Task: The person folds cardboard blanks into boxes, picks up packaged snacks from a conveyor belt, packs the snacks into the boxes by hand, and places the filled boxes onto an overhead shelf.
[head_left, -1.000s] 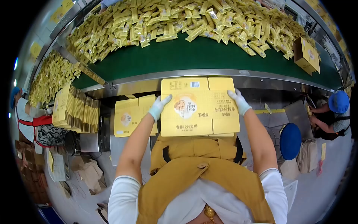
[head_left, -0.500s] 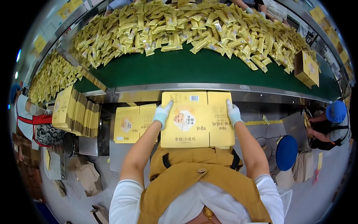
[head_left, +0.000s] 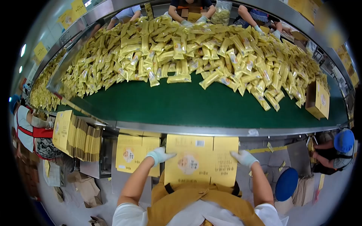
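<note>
Flattened yellow cardboard boxes lie in a stack in front of my body, below the belt's metal edge. My left hand, in a white glove, grips the stack's left edge with the thumb on top. On the opposite side my right hand, also gloved, holds the right edge, its thumb over the print. The fingers under the cardboard are hidden. Just left of my left hand lies another pile of flat yellow boxes.
Wrapped yellow packets heap on the green belt, beside an open box. A leaning carton stack stands left. A blue stool is right. Co-workers are across the belt; others are at both sides.
The view has tilted up, so the belt and my hands appear lower and more of the co-workers across shows. My hands still hold the flat boxes at both edges.
</note>
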